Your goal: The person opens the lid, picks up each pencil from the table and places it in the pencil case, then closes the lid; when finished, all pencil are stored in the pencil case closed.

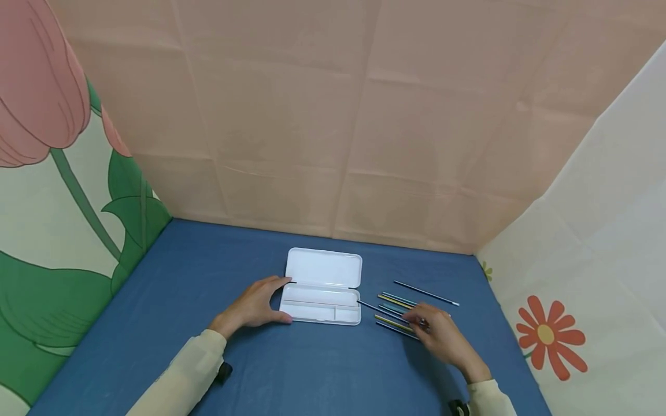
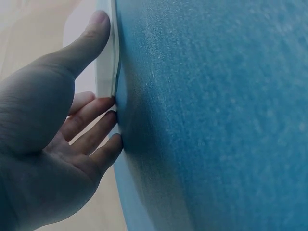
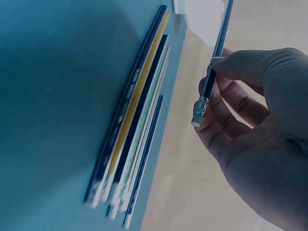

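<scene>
Right of the frame's centre, a pencil [image 3: 223, 31] is pinched between the thumb and fingers of the right hand [image 1: 438, 335], close to its eraser end; its far end reaches the right edge of the case [image 1: 317, 293], contact uncertain. It should handle as light and stiff, its smooth barrel apt to roll, with the best hold on the barrel ahead of the ferrule. It is dark blue, with a silvery ferrule and pale eraser. Other pencils [image 3: 129, 115], blue, yellow and green, lie on the tabletop [image 1: 291, 370] beneath. The left hand [image 1: 254, 303], thumb and fingers spread wide, touches the left end of the white, open case, probably light and easily slid.
</scene>
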`<action>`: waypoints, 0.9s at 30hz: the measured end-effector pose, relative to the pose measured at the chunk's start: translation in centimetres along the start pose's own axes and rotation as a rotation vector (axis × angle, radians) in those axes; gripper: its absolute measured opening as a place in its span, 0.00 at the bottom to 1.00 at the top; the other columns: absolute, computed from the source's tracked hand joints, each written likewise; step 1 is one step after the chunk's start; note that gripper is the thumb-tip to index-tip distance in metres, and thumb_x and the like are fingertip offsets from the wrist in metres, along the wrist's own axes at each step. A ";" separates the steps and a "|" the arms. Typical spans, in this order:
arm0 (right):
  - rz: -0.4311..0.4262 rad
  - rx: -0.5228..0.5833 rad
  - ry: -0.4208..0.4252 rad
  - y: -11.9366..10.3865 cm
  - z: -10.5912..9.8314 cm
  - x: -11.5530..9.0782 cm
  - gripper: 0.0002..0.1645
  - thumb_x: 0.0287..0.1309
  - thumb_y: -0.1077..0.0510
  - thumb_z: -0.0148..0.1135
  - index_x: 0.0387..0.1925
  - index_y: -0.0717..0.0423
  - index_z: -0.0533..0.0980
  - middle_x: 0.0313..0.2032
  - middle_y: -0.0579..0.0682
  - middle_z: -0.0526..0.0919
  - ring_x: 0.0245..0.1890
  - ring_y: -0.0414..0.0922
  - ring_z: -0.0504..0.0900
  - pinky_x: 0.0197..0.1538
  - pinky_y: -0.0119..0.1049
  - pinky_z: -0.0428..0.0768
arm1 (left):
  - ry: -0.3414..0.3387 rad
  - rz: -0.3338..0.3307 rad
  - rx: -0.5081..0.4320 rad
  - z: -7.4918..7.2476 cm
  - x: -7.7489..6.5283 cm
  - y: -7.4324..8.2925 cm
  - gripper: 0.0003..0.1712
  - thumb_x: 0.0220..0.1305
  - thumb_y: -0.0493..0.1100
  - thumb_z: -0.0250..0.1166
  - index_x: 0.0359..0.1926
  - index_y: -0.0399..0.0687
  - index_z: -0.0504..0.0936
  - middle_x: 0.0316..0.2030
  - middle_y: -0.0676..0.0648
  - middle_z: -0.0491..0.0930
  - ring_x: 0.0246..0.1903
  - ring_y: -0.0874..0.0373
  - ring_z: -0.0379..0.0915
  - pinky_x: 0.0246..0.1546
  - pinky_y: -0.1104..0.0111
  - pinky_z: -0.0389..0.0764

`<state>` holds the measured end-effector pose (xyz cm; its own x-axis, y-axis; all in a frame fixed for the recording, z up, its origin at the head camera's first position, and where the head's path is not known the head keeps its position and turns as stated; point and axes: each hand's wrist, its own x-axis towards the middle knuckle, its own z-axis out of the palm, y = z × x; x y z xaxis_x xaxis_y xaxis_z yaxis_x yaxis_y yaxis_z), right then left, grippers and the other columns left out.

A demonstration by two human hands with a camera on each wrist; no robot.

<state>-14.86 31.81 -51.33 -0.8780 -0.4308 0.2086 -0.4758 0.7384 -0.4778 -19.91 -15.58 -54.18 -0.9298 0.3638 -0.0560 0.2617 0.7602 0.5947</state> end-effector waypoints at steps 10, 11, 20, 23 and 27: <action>-0.030 -0.003 -0.041 -1.4 0.6 3.2 0.12 0.74 0.68 0.72 0.51 0.51 0.91 0.44 0.49 0.91 0.41 0.32 0.83 0.44 0.36 0.87 | -0.001 0.003 -0.001 0.2 0.1 0.0 0.59 0.58 0.59 0.89 0.84 0.45 0.73 0.78 0.32 0.75 0.77 0.31 0.74 0.76 0.33 0.76; -0.034 -0.003 -0.043 -1.5 0.6 3.5 0.11 0.74 0.67 0.72 0.51 0.51 0.91 0.44 0.50 0.91 0.41 0.32 0.83 0.44 0.36 0.87 | -0.001 0.003 0.000 0.1 0.1 0.0 0.59 0.58 0.59 0.89 0.84 0.45 0.73 0.79 0.33 0.75 0.77 0.31 0.74 0.76 0.33 0.76; -0.145 -0.032 -0.037 -2.7 1.6 5.9 0.09 0.74 0.67 0.72 0.50 0.56 0.91 0.43 0.50 0.91 0.42 0.39 0.86 0.45 0.39 0.88 | 0.000 0.013 0.001 0.0 0.1 0.1 0.58 0.58 0.59 0.89 0.83 0.44 0.74 0.78 0.32 0.76 0.76 0.31 0.75 0.76 0.33 0.76; -0.145 -0.023 -0.059 -3.1 2.1 6.8 0.10 0.73 0.69 0.71 0.50 0.56 0.91 0.44 0.48 0.91 0.43 0.40 0.86 0.47 0.40 0.88 | 0.003 0.010 -0.002 0.1 0.1 0.1 0.58 0.58 0.59 0.89 0.83 0.44 0.74 0.78 0.32 0.76 0.76 0.31 0.75 0.76 0.33 0.76; -0.135 -0.008 -0.098 -3.7 2.8 8.1 0.12 0.73 0.69 0.70 0.51 0.56 0.91 0.45 0.49 0.91 0.43 0.39 0.85 0.47 0.38 0.88 | 0.007 0.006 -0.005 0.1 0.1 0.0 0.59 0.58 0.59 0.90 0.83 0.45 0.74 0.78 0.33 0.76 0.76 0.32 0.75 0.76 0.33 0.76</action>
<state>-20.04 24.15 -50.23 -0.7972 -0.5744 0.1858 -0.5895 0.6744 -0.4445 -19.93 -15.50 -54.25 -0.9299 0.3648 -0.0469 0.2660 0.7551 0.5993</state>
